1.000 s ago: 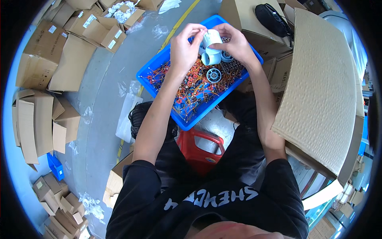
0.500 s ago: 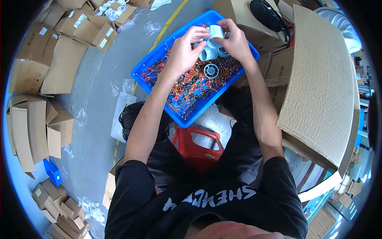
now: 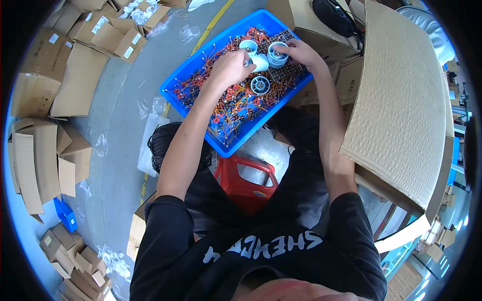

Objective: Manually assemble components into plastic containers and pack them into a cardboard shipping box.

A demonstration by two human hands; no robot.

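A blue plastic tray [image 3: 224, 148] holds a heap of small parts with orange and red wires. My left hand [image 3: 232, 67], fingers curled, grips the edge of a tilted pale blue plastic cup [image 3: 259, 63]. My right hand [image 3: 303, 53] pinches at the rim of an upright pale blue cup [image 3: 277, 60]; its fingertips reach into the opening, and what they hold there is too small to make out. Another pale cup [image 3: 248, 46] stands upright behind my left hand. Nearer me, a pale blue round piece with spokes [image 3: 260, 86] lies on the wires.
Beside the tray lie dark gridded strips [image 3: 286, 72], inside its right part. A large cardboard box [image 3: 401, 105] rises close to my right arm. The red stool [image 3: 246, 188] is between my legs. Open cartons [image 3: 42, 165] line the left side; a black pouch [image 3: 337, 20] lies upper right.
My hands were together around a raised pale cup; now they are apart. The right one is at the upright cup's rim, the left one on the tilted cup. Another cup now stands upright behind.
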